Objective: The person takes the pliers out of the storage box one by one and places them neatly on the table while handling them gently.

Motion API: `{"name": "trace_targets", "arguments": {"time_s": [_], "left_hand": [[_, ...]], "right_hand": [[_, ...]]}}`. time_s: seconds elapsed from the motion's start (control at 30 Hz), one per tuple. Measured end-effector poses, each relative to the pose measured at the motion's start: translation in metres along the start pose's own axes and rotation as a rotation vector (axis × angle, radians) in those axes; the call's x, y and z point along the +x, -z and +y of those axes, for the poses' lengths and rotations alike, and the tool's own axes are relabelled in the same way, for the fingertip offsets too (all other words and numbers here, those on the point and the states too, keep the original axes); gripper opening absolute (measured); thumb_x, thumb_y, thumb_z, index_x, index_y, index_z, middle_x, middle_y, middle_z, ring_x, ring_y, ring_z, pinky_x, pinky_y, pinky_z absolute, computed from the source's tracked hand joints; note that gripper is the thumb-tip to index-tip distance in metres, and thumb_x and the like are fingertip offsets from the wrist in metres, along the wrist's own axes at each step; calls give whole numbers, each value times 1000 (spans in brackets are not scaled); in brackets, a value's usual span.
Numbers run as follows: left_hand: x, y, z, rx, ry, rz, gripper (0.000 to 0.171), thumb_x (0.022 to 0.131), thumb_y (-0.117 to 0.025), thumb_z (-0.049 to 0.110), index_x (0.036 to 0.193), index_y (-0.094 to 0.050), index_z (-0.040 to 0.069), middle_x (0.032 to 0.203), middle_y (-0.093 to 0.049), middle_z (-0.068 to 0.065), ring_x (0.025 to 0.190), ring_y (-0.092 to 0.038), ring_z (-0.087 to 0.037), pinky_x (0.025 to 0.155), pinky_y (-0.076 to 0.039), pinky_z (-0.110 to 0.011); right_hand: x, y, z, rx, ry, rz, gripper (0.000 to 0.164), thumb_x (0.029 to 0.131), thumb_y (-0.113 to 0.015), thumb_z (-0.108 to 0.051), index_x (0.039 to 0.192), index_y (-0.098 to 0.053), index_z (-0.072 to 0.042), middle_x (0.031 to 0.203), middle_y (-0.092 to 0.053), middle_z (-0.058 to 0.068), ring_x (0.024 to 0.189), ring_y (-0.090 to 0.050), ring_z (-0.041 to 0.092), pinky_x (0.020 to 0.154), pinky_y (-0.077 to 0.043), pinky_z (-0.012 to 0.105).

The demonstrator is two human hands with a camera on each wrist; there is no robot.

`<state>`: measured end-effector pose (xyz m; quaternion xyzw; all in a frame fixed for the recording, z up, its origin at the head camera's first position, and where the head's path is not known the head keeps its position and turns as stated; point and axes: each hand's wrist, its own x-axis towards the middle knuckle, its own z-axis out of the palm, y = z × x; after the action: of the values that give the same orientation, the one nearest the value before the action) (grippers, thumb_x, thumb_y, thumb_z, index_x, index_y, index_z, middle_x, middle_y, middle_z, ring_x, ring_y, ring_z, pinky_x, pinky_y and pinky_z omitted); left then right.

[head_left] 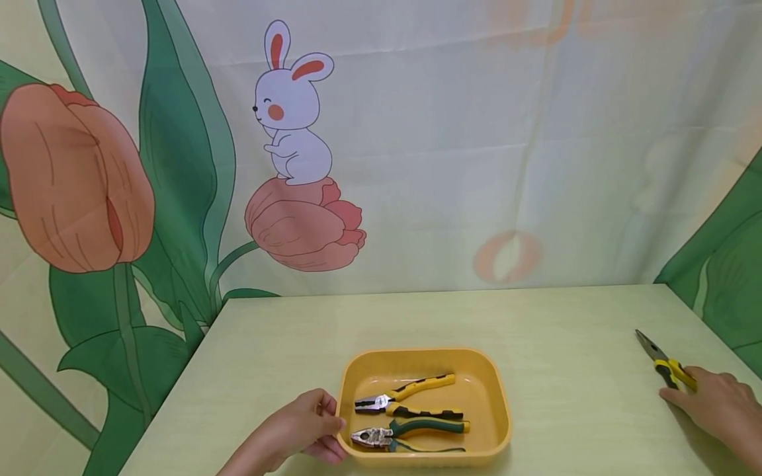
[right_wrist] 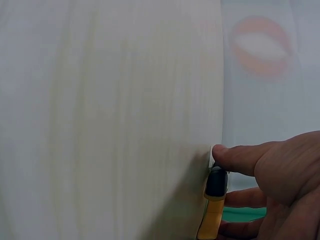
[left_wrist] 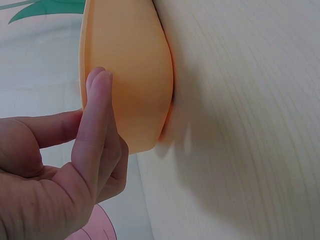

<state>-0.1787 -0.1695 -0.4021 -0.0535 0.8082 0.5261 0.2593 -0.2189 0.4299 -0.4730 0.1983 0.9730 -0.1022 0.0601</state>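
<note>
My left hand (head_left: 300, 426) pinches the left wall of a yellow plastic tray (head_left: 503, 423), thumb at the rim and fingers along the outside, as the left wrist view also shows. Inside the tray lie yellow-and-black combination pliers (head_left: 426, 385) and, nearer me, green-and-yellow combination pliers (head_left: 430, 426), jaws pointing left. Far off to the right, my right hand (head_left: 717, 403) grips needle-nose pliers (head_left: 661, 363) by their yellow-and-black handles, with the tip pointing away and to the left. In the right wrist view, only part of a yellow handle (right_wrist: 212, 215) shows beside the fingers.
A pale wood-grain table (head_left: 571, 370) carries the tray near its front edge. Behind it hangs a cloth backdrop (head_left: 428, 165) printed with a rabbit, tulips and leaves, meeting the table's back edge.
</note>
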Motion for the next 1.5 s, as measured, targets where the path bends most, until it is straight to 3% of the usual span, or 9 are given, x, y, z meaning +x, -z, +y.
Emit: {"name": "trace_targets", "arguments": {"time_s": [0.43,0.93,1.03,1.2,1.5], "left_hand": [[3,-1,1,29,41,23,16,101,-63,2,109,-49,-1,87,-69,-16,67,-72,-20,67,-64,-30],[3,-1,1,41,51,30,16,102,-63,3,109,-50,-1,87,-70,-16,68,-72,-20,68,-64,-30],[3,-1,0,39,47,28,16,102,-63,3,109,-49,-1,87,-70,-16,68,-72,-20,67,-64,-30],[2,-1,-1,29,23,19,17,101,-63,2,109,-49,-1,86,-70,-16,67,-72,-21,66,-64,-31],[-3,1,-3,-22,-55,-20,16,100,-61,-2,108,-47,-4,87,-67,-18,68,-73,-22,65,-64,-32]], "right_hand": [[-8,7,-7,8,-11,-9,73,97,-69,-32,130,-37,25,109,-49,41,103,-49,51,87,-48,58],[-17,10,-19,49,56,69,73,99,-66,-37,134,-38,21,120,-42,46,111,-45,60,87,-47,69],[-18,13,-21,52,96,70,75,99,-67,-40,133,-39,22,119,-42,46,110,-46,60,85,-47,70],[-23,18,-23,77,247,95,74,99,-66,-43,128,-46,22,116,-47,47,104,-48,63,75,-47,71],[-36,20,-45,104,406,130,75,102,-62,-46,132,-48,21,128,-46,50,111,-43,71,77,-43,80]]}}
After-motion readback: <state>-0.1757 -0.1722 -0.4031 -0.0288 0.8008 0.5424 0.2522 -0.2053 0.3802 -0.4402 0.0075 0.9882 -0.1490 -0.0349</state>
